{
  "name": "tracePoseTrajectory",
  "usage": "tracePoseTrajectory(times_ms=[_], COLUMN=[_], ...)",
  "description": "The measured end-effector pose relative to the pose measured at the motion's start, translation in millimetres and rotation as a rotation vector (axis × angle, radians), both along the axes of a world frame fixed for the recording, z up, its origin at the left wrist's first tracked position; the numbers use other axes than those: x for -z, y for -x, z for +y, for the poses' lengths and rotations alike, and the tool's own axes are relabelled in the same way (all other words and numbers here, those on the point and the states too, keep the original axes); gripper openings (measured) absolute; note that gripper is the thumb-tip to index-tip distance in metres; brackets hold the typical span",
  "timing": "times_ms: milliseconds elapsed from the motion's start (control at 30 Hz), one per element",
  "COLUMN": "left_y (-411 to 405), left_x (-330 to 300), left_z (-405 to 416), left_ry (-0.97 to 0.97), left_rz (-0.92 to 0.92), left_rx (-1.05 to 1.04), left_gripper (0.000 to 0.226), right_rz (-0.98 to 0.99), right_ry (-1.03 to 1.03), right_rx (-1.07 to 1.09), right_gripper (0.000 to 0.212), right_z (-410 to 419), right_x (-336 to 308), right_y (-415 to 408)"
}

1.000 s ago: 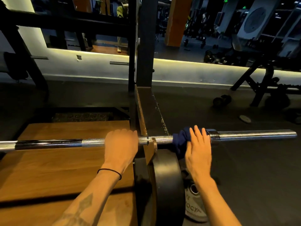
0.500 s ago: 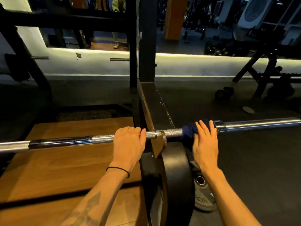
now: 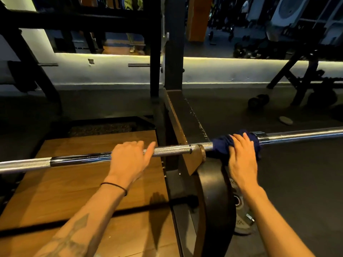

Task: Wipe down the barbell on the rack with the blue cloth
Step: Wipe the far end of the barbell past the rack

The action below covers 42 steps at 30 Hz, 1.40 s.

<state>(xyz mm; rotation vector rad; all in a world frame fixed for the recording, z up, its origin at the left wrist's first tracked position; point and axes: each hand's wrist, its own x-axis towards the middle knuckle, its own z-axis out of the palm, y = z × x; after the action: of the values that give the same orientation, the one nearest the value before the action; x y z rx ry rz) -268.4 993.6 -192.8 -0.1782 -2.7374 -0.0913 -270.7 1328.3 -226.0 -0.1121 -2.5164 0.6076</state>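
Note:
A steel barbell (image 3: 172,150) lies across the view, resting in the rack's brown hook (image 3: 199,154). My left hand (image 3: 130,160) rests over the bar's knurled part left of the hook, fingers loose and the forefinger lifted. A dark blue cloth (image 3: 221,145) is wrapped around the bar just right of the hook, up against the sleeve collar (image 3: 260,137). My right hand (image 3: 241,160) presses on the cloth and holds it to the bar.
The black rack upright (image 3: 173,43) rises behind the hook. A black weight plate (image 3: 213,199) stands on edge under the bar, with another plate (image 3: 239,216) flat on the floor. A wooden platform (image 3: 65,191) lies at left. Dumbbells (image 3: 259,102) and a bench frame (image 3: 304,78) sit at right.
My view has shifted left, so the bar and hands sit further right in frame. My left hand has loosened on the bar. My right hand stays on the cloth by the collar.

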Motion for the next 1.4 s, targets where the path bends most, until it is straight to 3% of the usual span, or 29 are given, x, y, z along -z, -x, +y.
tracePoseTrajectory(times_ms=[100, 200, 300, 433, 500, 567, 633, 733, 800, 867, 967, 1067, 1133, 1233, 1300, 1400], left_y=[-1.7, 4.0, 6.1, 6.0, 5.5, 5.4, 4.9, 4.3, 4.3, 4.7, 6.1, 5.1, 4.5, 5.1, 5.1, 4.0], left_x=[7.3, 7.9, 9.8, 10.7, 12.5, 13.6, 14.1, 13.2, 12.1, 11.3, 9.3, 10.4, 11.5, 12.6, 13.5, 13.7], left_z=[-9.9, -2.2, -3.1, 0.0, 2.0, 2.7, 3.4, 2.2, 2.1, 2.0, 2.5, 2.4, 2.6, 4.1, 4.6, 4.2], left_ry=[-0.010, 0.015, 0.029, -0.002, -0.018, -0.030, -0.028, 0.006, 0.034, 0.035, 0.010, 0.005, 0.014, -0.003, -0.009, -0.014], left_rz=[0.089, 0.154, 0.206, 0.219, 0.230, 0.228, 0.216, 0.199, 0.174, 0.166, 0.195, 0.189, 0.181, 0.175, 0.186, 0.200], left_rx=[0.019, 0.007, -0.005, -0.011, -0.026, -0.026, -0.021, -0.036, -0.037, -0.032, -0.050, -0.042, -0.045, -0.045, -0.047, -0.048], left_gripper=[0.056, 0.053, 0.049, 0.047, 0.046, 0.046, 0.046, 0.049, 0.053, 0.055, 0.053, 0.052, 0.053, 0.052, 0.052, 0.052], right_rz=[-0.002, -0.027, -0.068, -0.034, 0.008, 0.017, 0.016, 0.040, 0.039, 0.024, 0.038, 0.020, 0.007, 0.016, 0.012, 0.018], right_ry=[0.091, -0.068, -0.235, -0.119, 0.005, 0.039, -0.085, -0.320, -0.322, -0.162, -0.012, -0.154, -0.286, -0.386, -0.244, 0.035], right_rx=[0.053, -0.238, -0.397, -0.156, 0.020, 0.049, -0.153, -0.388, -0.298, -0.107, 0.104, -0.132, -0.289, -0.210, -0.007, 0.173], right_gripper=[0.038, 0.044, 0.049, 0.042, 0.044, 0.050, 0.052, 0.050, 0.048, 0.052, 0.057, 0.054, 0.055, 0.052, 0.052, 0.050], right_z=[-56.6, -79.7, -36.4, 15.9, -7.3, -49.1, -71.8, -42.2, -5.6, 14.0, -28.0, -71.3, -58.2, -6.7, 11.0, -35.2], right_x=[1.9, 3.5, -13.3, -11.2, -1.3, 2.1, 6.5, -2.0, -2.3, 1.8, 3.0, 3.3, 1.6, 1.2, 2.2, 7.3], right_y=[1.5, -7.2, -0.3, 10.9, 10.9, 5.3, -6.1, -1.8, 5.8, 9.2, 12.1, -6.8, -13.2, -0.7, 3.3, -0.5])
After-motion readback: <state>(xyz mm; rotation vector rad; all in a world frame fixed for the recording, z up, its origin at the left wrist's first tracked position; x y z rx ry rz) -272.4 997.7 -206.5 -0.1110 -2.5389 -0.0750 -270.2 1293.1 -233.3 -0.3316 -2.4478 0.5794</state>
